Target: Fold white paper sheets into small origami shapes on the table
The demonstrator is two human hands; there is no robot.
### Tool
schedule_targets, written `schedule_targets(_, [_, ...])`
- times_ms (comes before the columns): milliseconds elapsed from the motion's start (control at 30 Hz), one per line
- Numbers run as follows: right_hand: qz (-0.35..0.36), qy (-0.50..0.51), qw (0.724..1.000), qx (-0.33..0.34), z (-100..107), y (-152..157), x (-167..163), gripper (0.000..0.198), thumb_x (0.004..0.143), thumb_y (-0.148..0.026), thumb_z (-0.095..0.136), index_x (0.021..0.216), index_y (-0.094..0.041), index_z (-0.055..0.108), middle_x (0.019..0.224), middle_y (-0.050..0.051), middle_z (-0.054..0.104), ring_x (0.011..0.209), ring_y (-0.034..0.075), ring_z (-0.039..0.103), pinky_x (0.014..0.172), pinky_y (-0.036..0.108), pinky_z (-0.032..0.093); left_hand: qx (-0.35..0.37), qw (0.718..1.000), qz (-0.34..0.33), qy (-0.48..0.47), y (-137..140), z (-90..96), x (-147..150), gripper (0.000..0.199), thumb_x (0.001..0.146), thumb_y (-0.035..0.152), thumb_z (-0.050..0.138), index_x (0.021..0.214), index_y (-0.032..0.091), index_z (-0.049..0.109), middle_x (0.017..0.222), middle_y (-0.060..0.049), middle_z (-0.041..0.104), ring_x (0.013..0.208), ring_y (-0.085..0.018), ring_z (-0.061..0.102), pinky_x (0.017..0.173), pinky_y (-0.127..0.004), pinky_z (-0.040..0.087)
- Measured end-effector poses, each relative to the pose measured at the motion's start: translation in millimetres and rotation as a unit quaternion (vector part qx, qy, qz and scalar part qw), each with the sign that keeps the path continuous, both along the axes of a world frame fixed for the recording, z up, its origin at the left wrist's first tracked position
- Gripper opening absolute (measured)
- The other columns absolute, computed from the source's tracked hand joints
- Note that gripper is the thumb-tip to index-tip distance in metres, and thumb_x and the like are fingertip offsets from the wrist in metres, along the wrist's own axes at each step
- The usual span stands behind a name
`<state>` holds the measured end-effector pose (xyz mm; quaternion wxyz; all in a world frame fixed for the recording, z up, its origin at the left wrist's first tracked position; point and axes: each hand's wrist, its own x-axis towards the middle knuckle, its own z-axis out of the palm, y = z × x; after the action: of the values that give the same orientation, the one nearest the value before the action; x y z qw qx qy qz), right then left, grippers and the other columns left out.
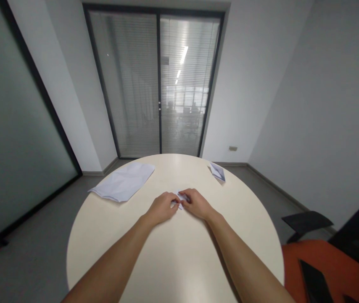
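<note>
Small paper piece [182, 196]: laid on the round table [176, 261], about midway between the left and right rims, nearer the far rim than the near one; largely covered by the fingers.
Paper from left hand [163, 206]: its left side is met by the fingertips, directly to their right.
Paper from right hand [196, 203]: reached from the right, with the fingers curved over its far part and the thumb set on the near side.
Nearer hand: neither; the paper is touched from both sides.
Long axis: cannot be told under the fingers.
Left fingers: thumb and forefinger brought together, the paper's edge apparently pinched.
Right fingers: curled, thumb and forefinger tips apart; whether paper is gripped cannot be told.
Paper sheets [125, 181]: laid by the far-left rim, slightly overhanging.
Folded paper [217, 171]: set at the far-right rim.
</note>
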<state>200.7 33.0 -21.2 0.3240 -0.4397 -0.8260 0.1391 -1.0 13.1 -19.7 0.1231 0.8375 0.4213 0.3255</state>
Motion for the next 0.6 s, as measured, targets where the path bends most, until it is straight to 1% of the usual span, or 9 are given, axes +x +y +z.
schedule_targets(100, [0.019, -0.018, 0.999, 0.022, -1, 0, 1, 0.038, 0.079, -0.018, 0.064, 0.115, -0.023, 0.072, 0.117, 0.008, 0.073, 0.111, 0.027, 0.063, 0.102, 0.043, 0.045, 0.004, 1.0, 0.013, -0.007, 4, -3.9, -1, 0.02, 0.084, 0.02, 0.064, 0.103, 0.022, 0.071, 0.105, -0.007, 0.073, 0.103, -0.025, 0.064, 0.092, -0.038, 0.051])
schedule_targets(233, [0.05, -0.016, 0.998, 0.024, 1, 0, 2, 0.035, 0.08, -0.017, 0.064, 0.112, -0.026, 0.074, 0.121, 0.007, 0.072, 0.116, 0.027, 0.063, 0.107, 0.045, 0.043, 0.017, 1.0, 0.001, 0.02, 6, -9.3, 0, 0.033, 0.085, 0.02, 0.062, 0.117, 0.019, 0.067, 0.124, -0.012, 0.069, 0.117, -0.028, 0.061, 0.105, -0.044, 0.045])
schedule_targets(333, [0.081, -0.049, 0.995, -0.004, 3, 0, 6, 0.035, 0.085, -0.021, 0.062, 0.118, -0.023, 0.072, 0.129, 0.01, 0.068, 0.124, 0.027, 0.059, 0.115, 0.048, 0.035, -0.005, 0.998, 0.03, 0.052, 5, -10.3, 0, 0.041, 0.087, 0.032, 0.064, 0.126, 0.018, 0.064, 0.136, -0.013, 0.062, 0.127, -0.031, 0.055, 0.11, -0.049, 0.039])
schedule_targets(467, [0.112, -0.111, 0.985, -0.072, 7, 1, 13, 0.048, 0.088, -0.032, 0.063, 0.133, -0.017, 0.063, 0.145, 0.016, 0.054, 0.14, 0.028, 0.045, 0.122, 0.052, 0.019, -0.057, 0.993, 0.05, 0.091, 2, -6.9, -1, 0.054, 0.088, 0.05, 0.062, 0.133, 0.021, 0.06, 0.146, -0.01, 0.054, 0.139, -0.034, 0.044, 0.116, -0.052, 0.031])
schedule_targets(533, [0.119, -0.115, 0.983, -0.079, 9, 1, 15, 0.048, 0.088, -0.033, 0.063, 0.134, -0.018, 0.062, 0.145, 0.015, 0.054, 0.139, 0.027, 0.045, 0.123, 0.052, 0.018, -0.066, 0.991, 0.046, 0.104, 1, -4.9, -2, 0.054, 0.088, 0.053, 0.06, 0.133, 0.023, 0.061, 0.148, -0.008, 0.053, 0.141, -0.035, 0.041, 0.117, -0.054, 0.028])
schedule_targets(600, [0.117, -0.099, 0.986, -0.064, 10, 0, 14, 0.042, 0.089, -0.033, 0.063, 0.129, -0.02, 0.066, 0.139, 0.013, 0.06, 0.134, 0.027, 0.051, 0.122, 0.05, 0.022, -0.067, 0.991, 0.043, 0.11, 1, -3.8, -2, 0.05, 0.089, 0.051, 0.059, 0.131, 0.024, 0.063, 0.149, -0.008, 0.052, 0.141, -0.035, 0.04, 0.117, -0.055, 0.028])
